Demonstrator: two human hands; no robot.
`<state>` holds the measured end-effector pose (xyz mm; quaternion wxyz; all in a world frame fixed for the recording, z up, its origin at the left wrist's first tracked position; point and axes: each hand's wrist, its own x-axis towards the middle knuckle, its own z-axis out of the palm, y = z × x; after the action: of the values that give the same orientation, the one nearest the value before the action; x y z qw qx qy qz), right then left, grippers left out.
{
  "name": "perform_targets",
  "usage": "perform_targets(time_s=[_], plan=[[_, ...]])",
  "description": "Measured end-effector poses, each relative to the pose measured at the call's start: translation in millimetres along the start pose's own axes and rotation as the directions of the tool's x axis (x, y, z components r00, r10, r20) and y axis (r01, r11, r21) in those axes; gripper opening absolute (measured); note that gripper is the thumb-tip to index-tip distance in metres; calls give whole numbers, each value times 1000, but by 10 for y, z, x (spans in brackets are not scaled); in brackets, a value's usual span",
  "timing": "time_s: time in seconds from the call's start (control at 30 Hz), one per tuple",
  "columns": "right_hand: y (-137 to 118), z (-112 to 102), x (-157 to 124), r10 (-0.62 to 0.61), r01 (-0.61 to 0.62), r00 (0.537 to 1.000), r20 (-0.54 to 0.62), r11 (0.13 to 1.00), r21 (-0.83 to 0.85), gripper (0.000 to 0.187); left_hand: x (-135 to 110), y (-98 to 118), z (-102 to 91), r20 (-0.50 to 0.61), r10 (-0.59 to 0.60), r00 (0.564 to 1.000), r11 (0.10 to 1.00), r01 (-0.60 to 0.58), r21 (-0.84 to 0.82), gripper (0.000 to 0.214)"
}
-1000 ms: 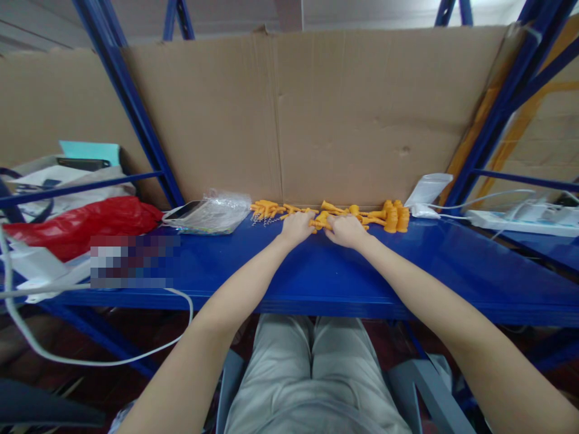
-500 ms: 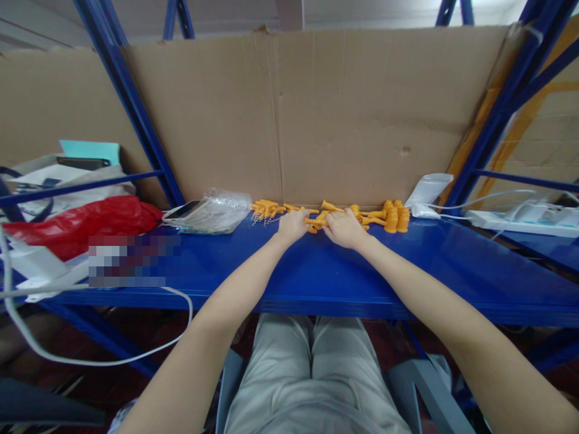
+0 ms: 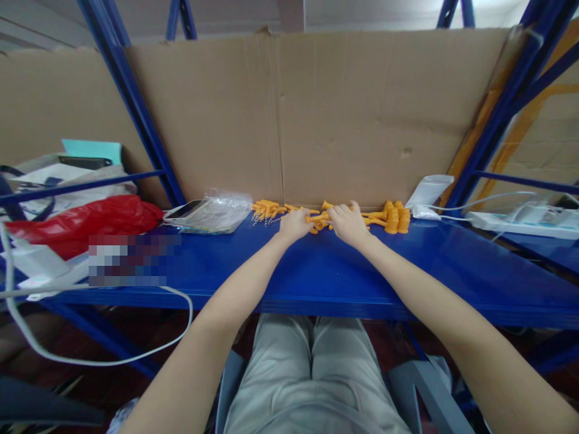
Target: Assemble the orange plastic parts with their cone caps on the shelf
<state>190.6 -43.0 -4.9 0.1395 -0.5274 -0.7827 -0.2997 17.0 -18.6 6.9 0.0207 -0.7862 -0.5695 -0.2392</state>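
A row of small orange plastic parts (image 3: 392,218) lies along the back of the blue shelf (image 3: 316,271), against a cardboard wall (image 3: 316,114). My left hand (image 3: 295,224) rests on the shelf with fingers curled around orange pieces in the middle of the row. My right hand (image 3: 347,223) lies just to its right, fingers stretched forward over more orange parts. Between the two hands a few orange pieces (image 3: 320,220) show. More orange parts (image 3: 266,209) with small metal springs sit to the left.
A clear plastic bag (image 3: 212,211) over a phone lies left of the parts. A red bag (image 3: 81,223), papers and a white cable (image 3: 104,355) crowd the left end. A white pouch (image 3: 427,190) and a power strip (image 3: 520,220) sit at right. Blue rack posts flank the shelf.
My right hand has slid a little forward and to the right, its fingers stretching out over the orange parts. My left hand has hardly moved.
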Motion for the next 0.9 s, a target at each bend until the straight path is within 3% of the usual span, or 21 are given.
perform_targets(time_s=[0.2,0.37,0.6,0.9], plan=[[62,20,5,-6,4,995,-103,1000,-27,32,26,25,30,18,16,1000,995,-15,-94,20],[89,45,-10,-19,11,988,-154,999,-54,36,27,43,66,168,-24,985,960,69,-270,22],[78,58,-10,-5,-3,993,-117,998,-65,37,8,58,47,221,-35,975,915,120,-386,16],[108,15,-18,26,-32,992,-122,998,-52,40,-21,92,10,346,-41,937,761,254,-597,18]])
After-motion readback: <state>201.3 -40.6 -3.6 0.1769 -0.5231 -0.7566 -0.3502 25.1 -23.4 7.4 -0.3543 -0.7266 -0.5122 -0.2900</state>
